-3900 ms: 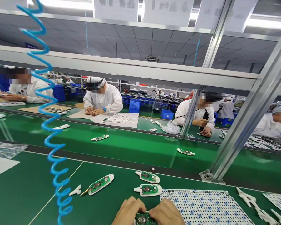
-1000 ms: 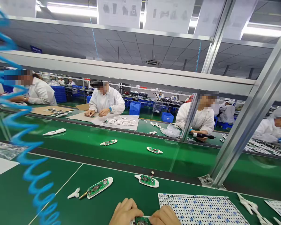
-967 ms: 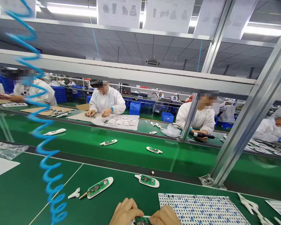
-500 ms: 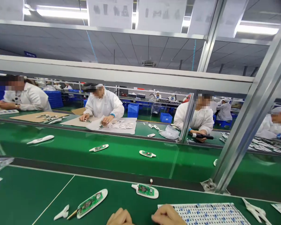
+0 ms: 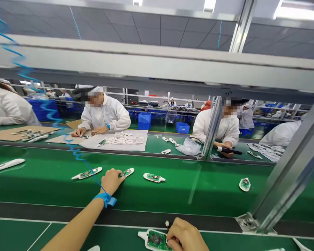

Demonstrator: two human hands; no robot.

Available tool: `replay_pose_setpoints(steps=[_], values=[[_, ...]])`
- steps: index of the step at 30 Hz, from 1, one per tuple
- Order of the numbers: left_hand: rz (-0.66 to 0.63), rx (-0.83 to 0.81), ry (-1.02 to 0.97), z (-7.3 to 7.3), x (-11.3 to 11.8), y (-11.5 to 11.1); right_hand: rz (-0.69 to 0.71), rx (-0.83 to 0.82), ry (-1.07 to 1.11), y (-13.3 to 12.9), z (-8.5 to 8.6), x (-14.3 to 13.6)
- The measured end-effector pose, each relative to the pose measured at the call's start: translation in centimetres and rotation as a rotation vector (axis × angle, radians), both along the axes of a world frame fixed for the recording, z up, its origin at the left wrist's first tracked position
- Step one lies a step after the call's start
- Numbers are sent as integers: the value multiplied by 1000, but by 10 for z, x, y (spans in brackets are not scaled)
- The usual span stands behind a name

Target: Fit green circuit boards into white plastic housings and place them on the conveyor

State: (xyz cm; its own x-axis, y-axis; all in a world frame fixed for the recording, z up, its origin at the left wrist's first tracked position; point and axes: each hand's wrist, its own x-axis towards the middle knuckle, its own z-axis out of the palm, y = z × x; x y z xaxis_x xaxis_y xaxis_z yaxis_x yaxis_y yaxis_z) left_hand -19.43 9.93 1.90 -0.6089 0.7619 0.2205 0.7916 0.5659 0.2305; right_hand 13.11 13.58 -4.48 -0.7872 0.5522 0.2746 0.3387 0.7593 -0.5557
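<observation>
My left hand (image 5: 110, 182), a blue wrist strap (image 5: 106, 199) on its wrist, reaches out over the green conveyor belt (image 5: 178, 195). Its fingers grip one end of a white pointed casing (image 5: 128, 172) with a green circuit board inside. Close by on the belt lie two similar casings, one to the left (image 5: 87, 173) and one to the right (image 5: 154, 177). On the near bench, my right hand (image 5: 187, 235) pinches the right end of another open casing (image 5: 155, 240). A small round part (image 5: 167, 223) on a wire sticks up beside those fingers.
A metal post (image 5: 282, 174) rises at the right, bolted by a bracket (image 5: 247, 221). Another casing (image 5: 245, 184) lies on the belt near it. A blue coiled cord (image 5: 51, 113) hangs at left. Across the belt, co-workers in white handle parts; a plastic bag (image 5: 189, 146) sits there.
My left hand has gone from the near bench out to the belt and grips a casing there. My right hand has moved onto the casing on the bench. The view has tilted.
</observation>
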Motion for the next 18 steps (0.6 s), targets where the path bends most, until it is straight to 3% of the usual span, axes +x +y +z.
replay_pose_setpoints(steps=[2,5,8,10,12,14,18], values=[[-71,5,-2,2,23,-9,14,-61,24,0,3,2],[-388,-43,-99,7,82,-35,47,23,69,-2,3,2],[-588,-178,-258,6,142,-65,94,436,149,-5,-3,0],[-547,-272,-374,2,165,-78,72,734,215,-8,-8,-3],[-487,-266,-469,-3,174,-82,73,890,211,-7,-10,-6],[-461,-194,-535,-9,174,-81,121,851,193,-3,-9,-8],[-429,-84,-598,-15,170,-83,114,522,255,-4,0,3]])
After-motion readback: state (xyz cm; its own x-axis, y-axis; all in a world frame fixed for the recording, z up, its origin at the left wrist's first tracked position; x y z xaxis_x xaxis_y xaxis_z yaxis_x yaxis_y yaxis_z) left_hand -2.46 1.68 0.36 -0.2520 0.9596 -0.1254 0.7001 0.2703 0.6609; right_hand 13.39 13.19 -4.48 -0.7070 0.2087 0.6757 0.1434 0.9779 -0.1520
